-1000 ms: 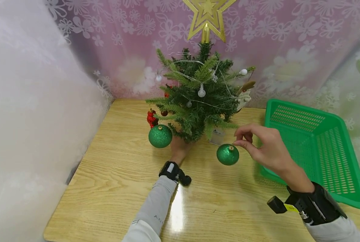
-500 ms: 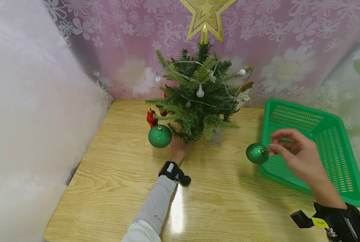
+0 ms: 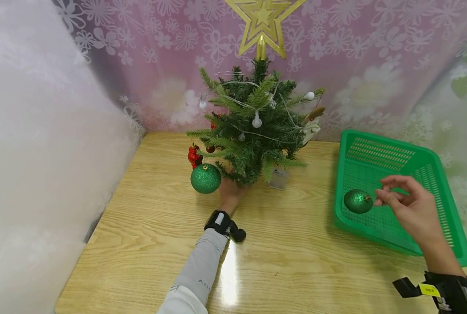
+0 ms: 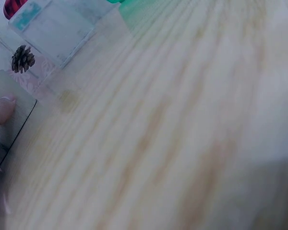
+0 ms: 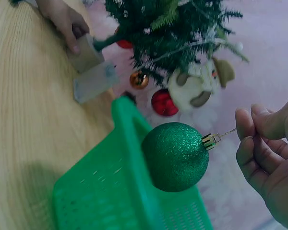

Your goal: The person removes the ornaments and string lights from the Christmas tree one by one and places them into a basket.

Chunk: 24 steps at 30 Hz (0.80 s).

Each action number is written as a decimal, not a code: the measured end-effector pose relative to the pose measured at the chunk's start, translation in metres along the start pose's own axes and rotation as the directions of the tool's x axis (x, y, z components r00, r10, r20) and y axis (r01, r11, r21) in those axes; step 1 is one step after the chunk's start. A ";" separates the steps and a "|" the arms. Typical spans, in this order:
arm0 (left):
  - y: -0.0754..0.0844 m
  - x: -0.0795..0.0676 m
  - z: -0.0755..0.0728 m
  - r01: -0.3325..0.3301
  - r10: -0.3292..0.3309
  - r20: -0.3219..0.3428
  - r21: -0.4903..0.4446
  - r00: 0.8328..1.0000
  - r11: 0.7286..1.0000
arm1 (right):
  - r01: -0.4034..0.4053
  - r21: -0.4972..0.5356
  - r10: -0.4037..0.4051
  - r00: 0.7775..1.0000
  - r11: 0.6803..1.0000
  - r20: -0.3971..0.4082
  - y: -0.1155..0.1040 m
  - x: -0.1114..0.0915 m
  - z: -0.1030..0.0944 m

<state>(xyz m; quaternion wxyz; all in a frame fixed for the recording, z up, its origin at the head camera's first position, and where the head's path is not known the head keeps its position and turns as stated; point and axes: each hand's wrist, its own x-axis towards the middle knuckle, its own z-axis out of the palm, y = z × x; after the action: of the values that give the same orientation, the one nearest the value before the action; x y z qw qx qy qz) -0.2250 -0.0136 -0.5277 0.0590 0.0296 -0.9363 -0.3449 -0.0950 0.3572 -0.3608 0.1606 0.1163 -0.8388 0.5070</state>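
Observation:
My right hand (image 3: 414, 205) pinches the thin hanging loop of a glittery green bauble (image 3: 358, 201) between thumb and fingertips. The bauble overlaps the green plastic basket (image 3: 378, 240) in the head view and shows its gold cap in the right wrist view. My left hand (image 3: 230, 194) is partly hidden below the lower branches of a small Christmas tree (image 3: 257, 131). From the right wrist view, that hand grips the tree's block-shaped base (image 5: 86, 55). A second green bauble (image 3: 206, 179) hangs at the tree's lower left, beside a red ornament (image 3: 194, 156).
A gold star (image 3: 262, 17) tops the tree, and a string of clear bulbs (image 3: 257, 120) winds round it. A snowman ornament (image 5: 194, 84) and a red bauble (image 5: 164, 102) hang on the basket's side. Near the base is a clear plastic box (image 3: 278, 179) on the wooden table (image 3: 158, 253).
My right hand has carried the green bauble rightward from beside the tree to over the basket. My left hand stays at the tree base. The head view has shifted slightly.

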 end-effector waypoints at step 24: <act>0.000 -0.002 -0.001 -0.027 0.027 -0.005 0.013 1.000 1.000 | -0.202 -0.061 0.205 0.978 0.977 0.034 0.056 -0.022 -0.004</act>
<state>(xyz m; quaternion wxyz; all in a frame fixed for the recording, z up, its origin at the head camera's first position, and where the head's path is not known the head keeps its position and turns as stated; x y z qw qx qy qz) -0.2232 -0.0142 -0.5265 0.0661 0.0185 -0.9387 -0.3379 -0.0946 0.3867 -0.4131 0.0942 0.0355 -0.8636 0.4940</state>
